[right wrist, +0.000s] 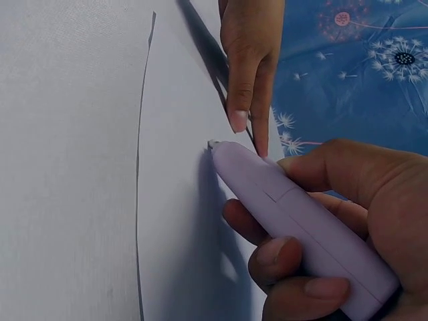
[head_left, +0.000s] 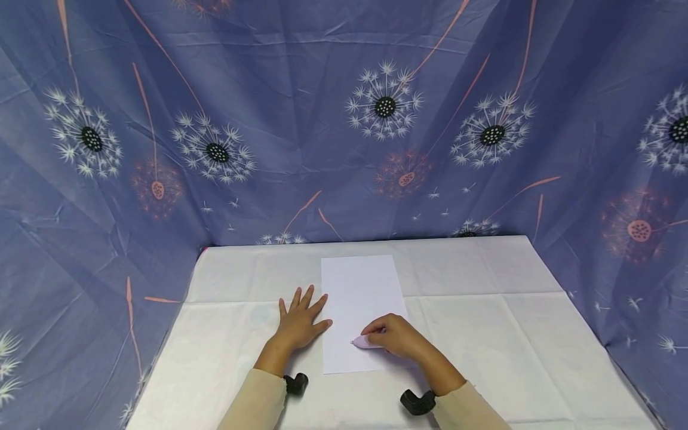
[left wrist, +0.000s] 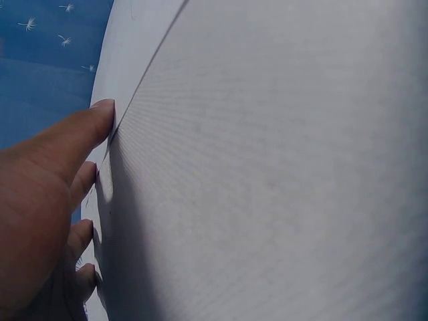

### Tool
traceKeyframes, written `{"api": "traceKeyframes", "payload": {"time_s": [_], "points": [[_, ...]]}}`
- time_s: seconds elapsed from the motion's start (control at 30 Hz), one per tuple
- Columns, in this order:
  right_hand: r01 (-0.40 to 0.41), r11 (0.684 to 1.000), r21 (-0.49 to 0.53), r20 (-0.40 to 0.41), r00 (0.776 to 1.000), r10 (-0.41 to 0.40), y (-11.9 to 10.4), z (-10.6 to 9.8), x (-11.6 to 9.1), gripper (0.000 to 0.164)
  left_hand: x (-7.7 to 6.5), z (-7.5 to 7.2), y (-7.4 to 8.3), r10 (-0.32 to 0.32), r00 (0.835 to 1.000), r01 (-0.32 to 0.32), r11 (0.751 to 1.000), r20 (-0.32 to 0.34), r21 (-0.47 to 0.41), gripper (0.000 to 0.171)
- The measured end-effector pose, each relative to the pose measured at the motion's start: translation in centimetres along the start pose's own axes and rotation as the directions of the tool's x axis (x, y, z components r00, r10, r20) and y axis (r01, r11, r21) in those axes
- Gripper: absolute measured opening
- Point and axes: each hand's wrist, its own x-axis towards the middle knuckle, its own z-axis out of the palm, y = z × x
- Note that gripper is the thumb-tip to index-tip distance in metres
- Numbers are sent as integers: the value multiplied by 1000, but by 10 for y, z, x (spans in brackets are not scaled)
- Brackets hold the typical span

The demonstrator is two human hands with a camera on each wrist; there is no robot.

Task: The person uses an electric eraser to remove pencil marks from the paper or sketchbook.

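Observation:
A white sheet of paper lies upright on the table in the head view. My left hand rests with fingers spread at its left edge, the thumb and index tips reaching the sheet. In the left wrist view the thumb lies along the paper's edge. My right hand grips a thick, pale purple pen-shaped tool over the lower part of the sheet. Its fingers wrap the smooth body, which has a thin seam line. The tool's small whitish tip points left, close over the paper.
A white cloth with fold creases covers the table. Blue curtains with dandelion prints hang behind and at both sides. Black wrist mounts sit at both sleeve cuffs.

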Motion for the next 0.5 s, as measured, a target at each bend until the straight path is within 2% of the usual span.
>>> {"api": "traceKeyframes", "payload": {"time_s": [0.5], "points": [[9,1000,-10,0,1000,-9,-6,10,9,17,1,3,-2,0,1000,0,1000,-2,-5,67]]}}
